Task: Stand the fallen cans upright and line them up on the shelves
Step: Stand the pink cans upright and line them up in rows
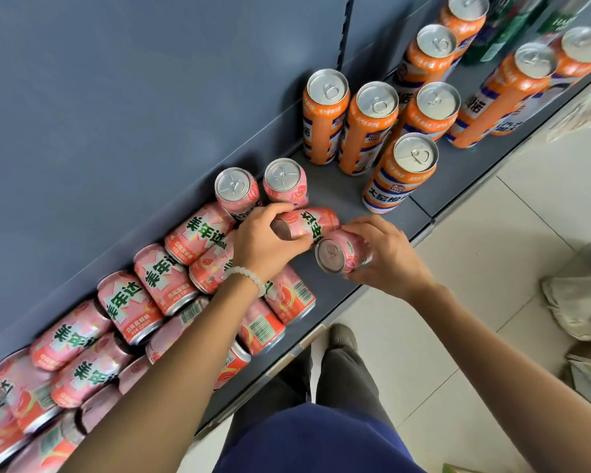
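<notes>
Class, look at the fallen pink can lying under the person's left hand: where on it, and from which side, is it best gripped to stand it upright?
Grip the fallen pink can round the middle of its curved side, coming from above, much as the left hand does now. It lies on its side on the shelf, so the round body faces up and fingers can wrap it. Its ends point sideways toward neighbouring cans, probably leaving less room there.
</notes>
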